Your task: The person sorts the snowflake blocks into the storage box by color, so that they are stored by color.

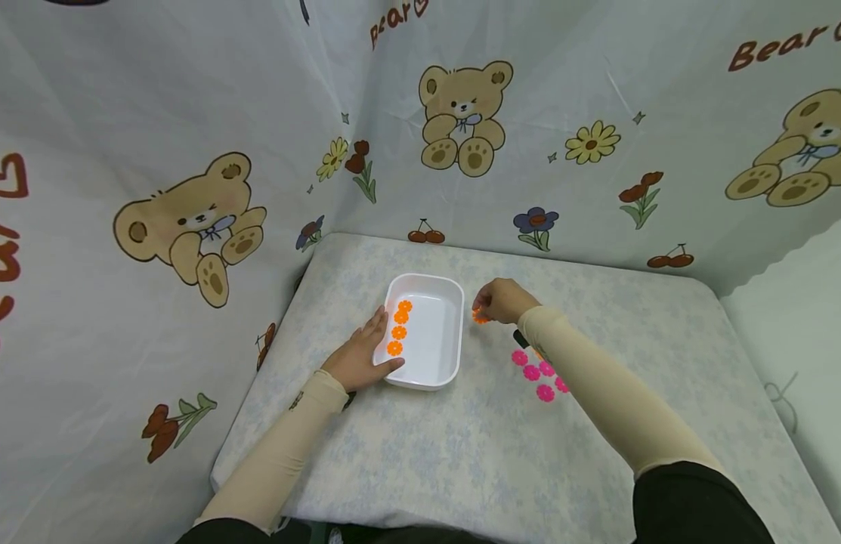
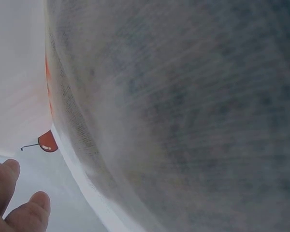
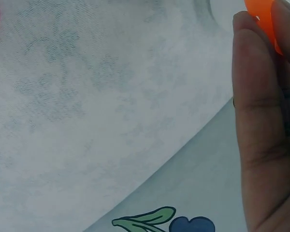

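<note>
My left hand (image 1: 362, 351) rests on the left side of a white tray (image 1: 459, 332), fingers straight along its wall and thumb over the near-left rim. Several orange flower-shaped pieces (image 1: 399, 332) lie in a column inside, along the tray's left side. Just right of the tray, my right hand (image 1: 505, 302) pinches another orange flower-shaped piece (image 3: 262, 19) between thumb and fingers. Several pink flower-shaped pieces (image 1: 531, 372) lie on the table beside my right forearm, which covers part of the group. Pale fabric blocks most of the left wrist view; only fingertips (image 2: 29, 215) show.
A pale patterned cloth covers the table (image 1: 420, 453). Behind it and to the left hangs a white curtain (image 1: 277, 91) printed with bears and flowers. Near the pink pieces, a bit of orange (image 1: 539, 355) peeks out by the right sleeve.
</note>
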Motion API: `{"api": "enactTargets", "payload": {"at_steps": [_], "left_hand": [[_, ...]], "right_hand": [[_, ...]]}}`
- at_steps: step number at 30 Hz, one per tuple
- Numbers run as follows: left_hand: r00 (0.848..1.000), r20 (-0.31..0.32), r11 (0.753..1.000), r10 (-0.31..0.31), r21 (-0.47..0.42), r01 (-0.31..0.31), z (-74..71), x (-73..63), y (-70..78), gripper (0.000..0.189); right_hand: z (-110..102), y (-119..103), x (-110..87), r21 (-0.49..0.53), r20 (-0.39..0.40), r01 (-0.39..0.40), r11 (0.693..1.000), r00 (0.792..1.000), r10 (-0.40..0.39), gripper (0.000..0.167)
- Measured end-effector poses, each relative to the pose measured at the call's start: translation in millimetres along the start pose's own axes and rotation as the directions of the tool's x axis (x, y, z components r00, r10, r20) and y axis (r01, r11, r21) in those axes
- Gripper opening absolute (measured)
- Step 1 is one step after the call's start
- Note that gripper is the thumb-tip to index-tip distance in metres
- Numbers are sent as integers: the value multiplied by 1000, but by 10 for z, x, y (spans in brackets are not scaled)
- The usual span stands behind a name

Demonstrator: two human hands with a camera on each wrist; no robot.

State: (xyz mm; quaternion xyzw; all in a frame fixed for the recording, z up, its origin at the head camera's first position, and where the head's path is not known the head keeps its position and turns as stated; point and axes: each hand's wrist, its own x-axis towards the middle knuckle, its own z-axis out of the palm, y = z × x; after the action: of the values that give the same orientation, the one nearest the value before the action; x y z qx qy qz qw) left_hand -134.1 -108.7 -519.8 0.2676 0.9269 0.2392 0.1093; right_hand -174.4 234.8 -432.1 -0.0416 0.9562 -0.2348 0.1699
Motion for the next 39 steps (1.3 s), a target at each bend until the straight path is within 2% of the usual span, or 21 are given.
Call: {"api": "enactTargets", "payload": {"at_steps": [10, 21, 29, 39], "left_hand": [[1000, 1, 1000, -5, -3, 5, -7, -18, -11, 104], [1000, 2, 1000, -2, 3, 2, -15, -18, 0, 104], [1000, 11, 1000, 8, 7, -8, -32, -11, -1, 104], [1000, -4, 1000, 31, 5, -31, -23, -5, -23, 110]], "right_hand": [[-26, -241, 54, -53, -13, 57, 997, 998, -58, 6], [103, -473, 145, -46, 28, 74, 996, 997, -73, 7], [290, -761, 219, -76, 56, 104, 992, 993, -100, 5], [625, -1220, 342, -150, 134, 204, 967, 974, -184, 9]]}}
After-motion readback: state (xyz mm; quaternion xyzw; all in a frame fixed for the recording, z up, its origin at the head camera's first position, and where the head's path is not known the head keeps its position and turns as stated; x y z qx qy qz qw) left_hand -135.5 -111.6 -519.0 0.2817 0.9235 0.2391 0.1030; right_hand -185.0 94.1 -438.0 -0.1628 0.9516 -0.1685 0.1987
